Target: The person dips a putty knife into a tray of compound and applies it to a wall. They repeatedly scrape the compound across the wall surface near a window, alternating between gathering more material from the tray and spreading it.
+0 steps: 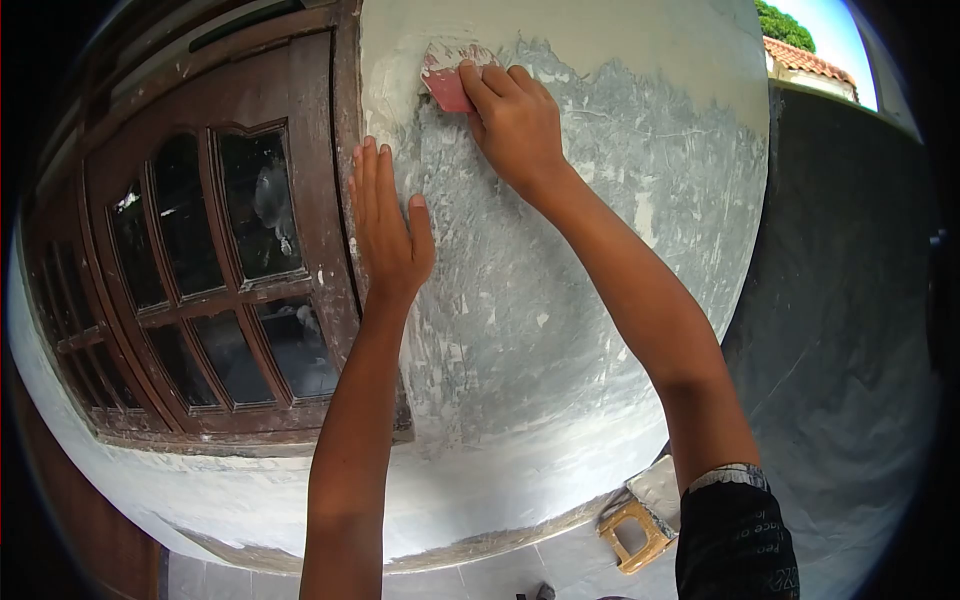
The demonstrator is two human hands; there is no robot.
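My right hand (517, 118) grips a pink, putty-smeared scraper (449, 88) and holds it against the upper wall, close to the window frame. Cream putty (640, 35) covers the top of the wall, with a ragged lower edge; below it the surface (560, 310) is grey and patchy. Flat against the wall beside the brown window frame (318, 170) rests my left hand (393, 225), its fingers pointing up and its thumb apart, holding nothing.
A brown wooden window with glass panes (180, 220) fills the left. At the lower right, a yellowish stool (655, 541) stands on the grey tiled floor (490, 575). A dark wall (850, 280) borders the right side.
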